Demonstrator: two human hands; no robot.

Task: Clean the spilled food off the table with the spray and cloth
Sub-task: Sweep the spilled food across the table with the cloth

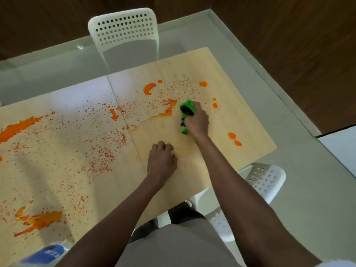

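Nearest the camera, at the bottom left edge, a blue-topped spray bottle (45, 254) stands on the surface (188, 176), blurred and only partly in view, well apart from both hands. Just beyond it lies a large orange smear (38, 220) of spilled food, untouched.

Further in, the left hand (161, 160) rests on the pale wooden surface with its fingers (163, 146) curled under and holding nothing; it appears to brace the body. A faint orange film shows just beside it, so this patch looks wiped but not fully clean.

Beyond that, the right hand (196, 120) grips a bunched green cloth (185, 117), fingers wrapped round it, pressing it down at the edge of a streaked orange patch (166, 111). Something dark shows within the folds of the cloth; I cannot tell what it is.

To do this wipe well, I would keep firm downward pressure and draw the mess inward in overlapping strokes, not push it outward, then refold to a clean face, since a loaded cloth will only spread a film. The fine speckles (107, 151) to the left may need spraying first.

Further off, separate blobs (235, 139) sit to the right, and a thick curl (149, 88) and a dot (203, 84) lie beyond the cloth. A heavy smear (17, 128) lies at the far left. A white perforated chair (123, 27) stands behind the surface.
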